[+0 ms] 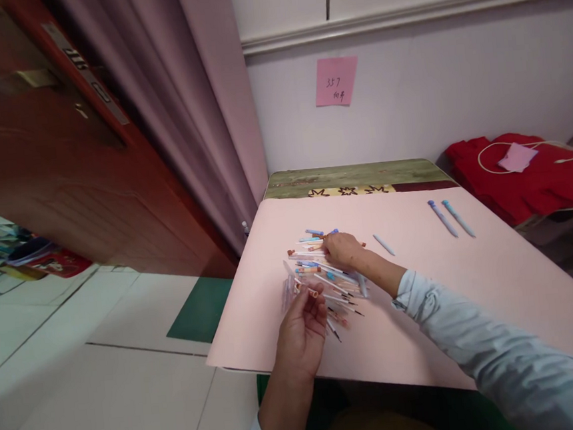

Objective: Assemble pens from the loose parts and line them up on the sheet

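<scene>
A loose pile of pen parts lies on the pink table cover: white pen refills [327, 282], blue and brown pieces, and clear barrels [288, 292]. My left hand [301, 331] is palm up at the near side of the pile, its thumb and fingers pinching a small orange-brown pen part [313, 293]. Over the far side of the pile, my right hand [342, 250] reaches down with its fingers curled together; what they grip is hidden. A pale blue pen barrel [383, 244] lies alone just right of that hand.
Two blue pens [442, 218] lie side by side at the table's right. Behind the pink cover [256, 325] shows a green wooden tabletop [294, 182]. Red cloth [529, 180] with a white cable sits beyond the right edge. A curtain [207, 115] and brown door [87, 172] stand left.
</scene>
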{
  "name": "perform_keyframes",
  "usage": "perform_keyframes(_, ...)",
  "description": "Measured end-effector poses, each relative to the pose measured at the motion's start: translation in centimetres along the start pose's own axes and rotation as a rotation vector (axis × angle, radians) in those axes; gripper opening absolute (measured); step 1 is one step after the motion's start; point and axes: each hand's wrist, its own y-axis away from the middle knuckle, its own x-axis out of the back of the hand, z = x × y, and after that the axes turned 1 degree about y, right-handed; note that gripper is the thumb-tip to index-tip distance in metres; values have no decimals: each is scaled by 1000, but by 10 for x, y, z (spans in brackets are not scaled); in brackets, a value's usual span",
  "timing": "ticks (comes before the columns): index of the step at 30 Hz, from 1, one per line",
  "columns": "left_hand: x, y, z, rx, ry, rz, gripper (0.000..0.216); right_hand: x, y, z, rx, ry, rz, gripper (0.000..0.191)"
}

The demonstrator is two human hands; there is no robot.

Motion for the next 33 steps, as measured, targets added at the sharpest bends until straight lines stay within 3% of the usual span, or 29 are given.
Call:
perform_keyframes(9,-28,-12,10,-61,15,-93,10,-6,6,10,-9,-50,74,32)
perform_keyframes(16,-31,-39,22,-92,13,-56,10,-5,14,28,-92,-98,138,32)
perform_keyframes(21,-37,-48,22,-105,37,-66,9,-4,20,23,-131,-125,172,37)
perform_keyframes(28,-61,-61,33,-69,23,-23,9,-1,17,0,-55,-159,131,36)
perform_keyframes(33,-71,-64,40,-64,16,-32,8,2,16,4,-60,-178,68,34)
